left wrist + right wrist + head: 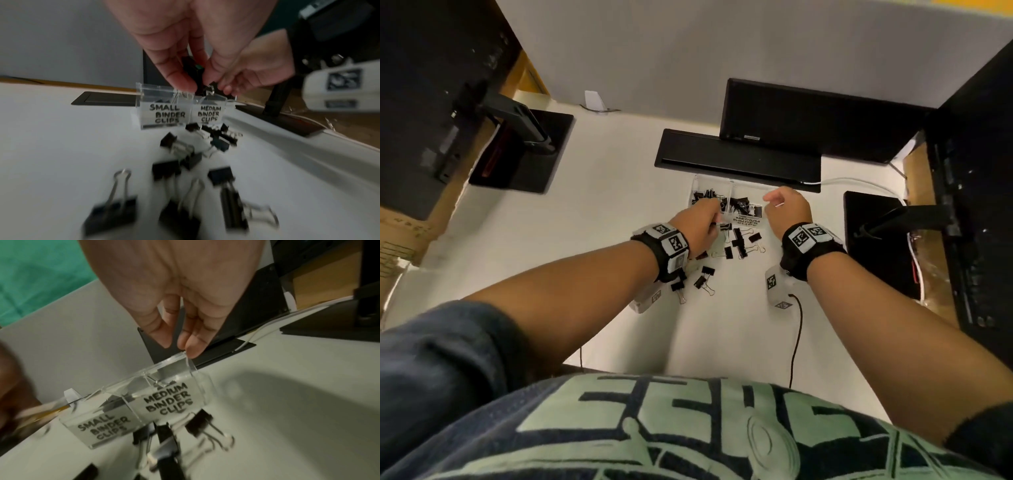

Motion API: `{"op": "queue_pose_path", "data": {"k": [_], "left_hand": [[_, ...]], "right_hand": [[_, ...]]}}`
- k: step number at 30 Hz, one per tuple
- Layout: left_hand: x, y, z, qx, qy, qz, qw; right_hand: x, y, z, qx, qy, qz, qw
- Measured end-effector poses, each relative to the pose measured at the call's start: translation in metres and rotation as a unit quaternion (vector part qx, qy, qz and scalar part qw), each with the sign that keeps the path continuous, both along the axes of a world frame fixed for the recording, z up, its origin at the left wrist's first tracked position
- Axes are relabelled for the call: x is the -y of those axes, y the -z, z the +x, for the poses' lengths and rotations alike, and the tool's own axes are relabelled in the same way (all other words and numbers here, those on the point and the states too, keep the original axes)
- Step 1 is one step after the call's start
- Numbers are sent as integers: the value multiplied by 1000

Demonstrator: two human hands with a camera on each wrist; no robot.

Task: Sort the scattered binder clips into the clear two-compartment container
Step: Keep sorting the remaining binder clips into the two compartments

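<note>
The clear two-compartment container [745,220] stands mid-table, labelled SMALL BINDER CLIPS [164,113] on its left half and MEDIUM BINDER CLIPS [168,400] on its right; both halves hold black clips. My left hand [710,219] hovers over the container's front, thumb and fingers pinching a black binder clip [194,69]. My right hand [777,202] is at the container's right end, empty, with a fingertip [193,350] touching the rim. Several black binder clips [739,243] lie scattered just in front of the container, with more [703,277] nearer me.
A black monitor base [736,157] lies right behind the container. Another black stand base [524,150] sits far left and a third [876,240] at the right. A white cable [852,181] runs back right; a black cable [796,335] trails toward my body.
</note>
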State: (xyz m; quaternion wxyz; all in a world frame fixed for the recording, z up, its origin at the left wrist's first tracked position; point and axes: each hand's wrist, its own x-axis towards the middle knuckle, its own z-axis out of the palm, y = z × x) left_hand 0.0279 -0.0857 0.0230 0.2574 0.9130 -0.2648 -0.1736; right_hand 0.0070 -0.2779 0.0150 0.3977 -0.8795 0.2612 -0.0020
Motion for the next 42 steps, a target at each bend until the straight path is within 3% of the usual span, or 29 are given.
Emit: {"op": "queue_pose_path", "data": {"k": [3,6,9,12,17,22,26,33,42], "left_hand": [[22,-7,20,28,-2,-42,999],[40,-6,36,36,-2,-54,998],[57,-5,46,37,4,-30,999],[73,-2,51,29,28,20,999],[85,4,51,21,111,123,986],[72,4,42,64,152,111,980],[51,21,20,81,150,94,981],[29,63,-18,-21,166,187,968],[14,64,-27,5,125,198,972]], "right_hand": [[-8,19,-26,-12,-15,-36,999],[-23,43,-51,-53,-135,-72,987],[-27,55,-58,-120,-216,-128,960],[-25,55,-59,-142,-236,-146,950],[-27,58,-64,-136,-223,-145,954],[-26,61,-65,-118,-203,-133,963],[-23,62,-63,-138,-160,-122,970],[-25,63,-68,-161,-87,-88,979],[-22,57,-72,-129,-75,-31,988]]}}
